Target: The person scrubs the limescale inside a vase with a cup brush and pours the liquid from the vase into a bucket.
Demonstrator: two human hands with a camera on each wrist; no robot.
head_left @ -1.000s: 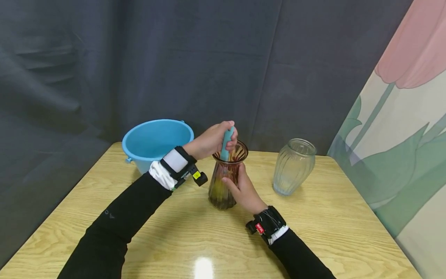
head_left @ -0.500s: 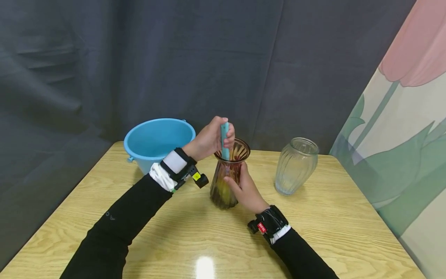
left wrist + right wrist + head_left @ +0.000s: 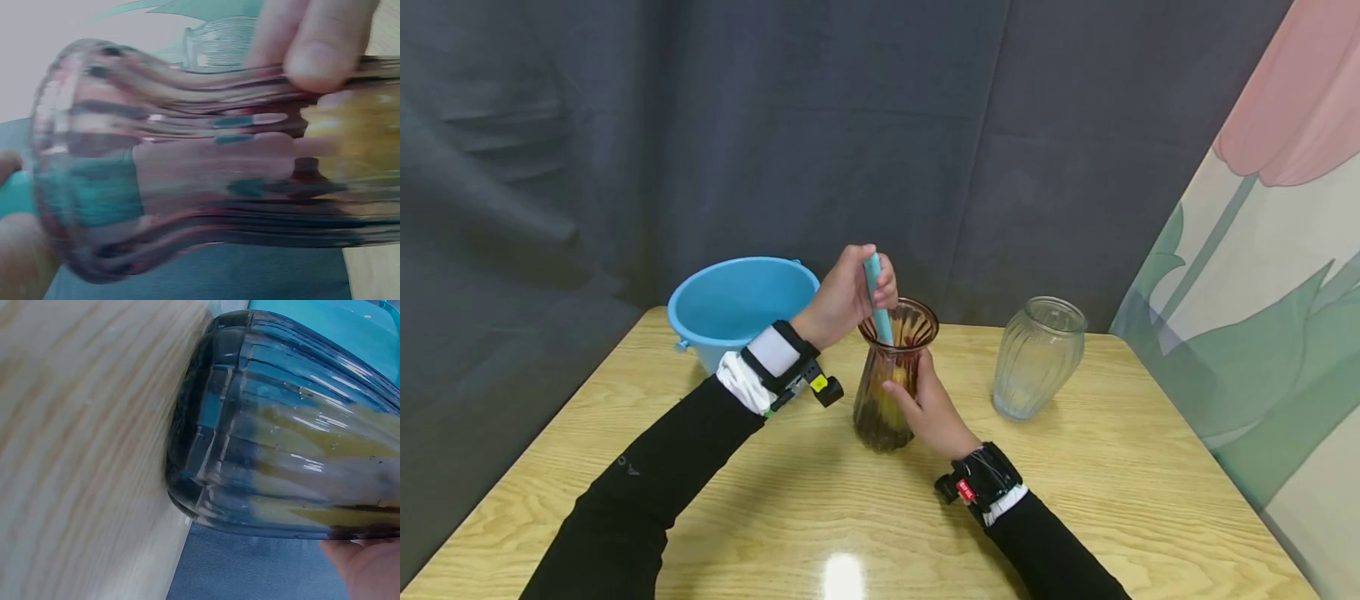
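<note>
The amber vase [image 3: 889, 379] stands upright near the middle of the wooden table [image 3: 1075, 500], with the clear vase [image 3: 1036, 358] apart from it at about 3 o'clock and the blue bucket [image 3: 737, 304] at about 10 o'clock, against the dark curtain [image 3: 775, 125]. The left hand [image 3: 846, 296] is above the amber vase's mouth, its fingers clenched around the top of a teal brush handle [image 3: 876, 300] that runs down through the rim into the vase. The right hand [image 3: 928, 408] is at the vase's 4 o'clock side, fingers curled around its ribbed belly, thumb on the near face. In the left wrist view the amber vase [image 3: 206, 162] fills the frame, a fingertip [image 3: 319, 50] pressing its glass and the teal handle showing through the neck. In the right wrist view the vase's base [image 3: 206, 462] rests on the table, yellow material visible inside the lower part.
</note>
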